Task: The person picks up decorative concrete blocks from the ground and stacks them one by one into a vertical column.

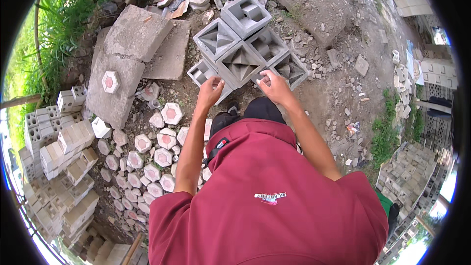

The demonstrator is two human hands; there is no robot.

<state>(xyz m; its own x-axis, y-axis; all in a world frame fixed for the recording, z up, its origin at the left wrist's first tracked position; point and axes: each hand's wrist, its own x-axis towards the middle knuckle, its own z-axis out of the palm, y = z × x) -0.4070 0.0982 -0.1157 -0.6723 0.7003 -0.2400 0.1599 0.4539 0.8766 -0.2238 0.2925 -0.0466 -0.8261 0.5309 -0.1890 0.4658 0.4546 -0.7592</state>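
Note:
A stack of grey decorative concrete blocks stands in front of me, with square frames and relief shapes inside. At its middle is a block with a faceted star pattern (240,63). My left hand (211,90) is by this block's lower left side, over the lower left block (201,72). On the other side, my right hand (274,88) is near the lower right block (293,71). Both hands have bent fingers, thumbs apart, and nothing visible between them. Whether the fingertips touch the blocks is unclear. Higher up are a block with a triangular relief (216,39) and the top block (246,15).
Hexagonal pavers (163,157) with reddish centres cover the ground at left. Broken concrete slabs (135,34) lie at upper left, one bearing a single hexagonal paver (111,82). Hollow blocks (64,152) are piled far left. Rubble (361,65) and more stacked blocks (405,172) are at right.

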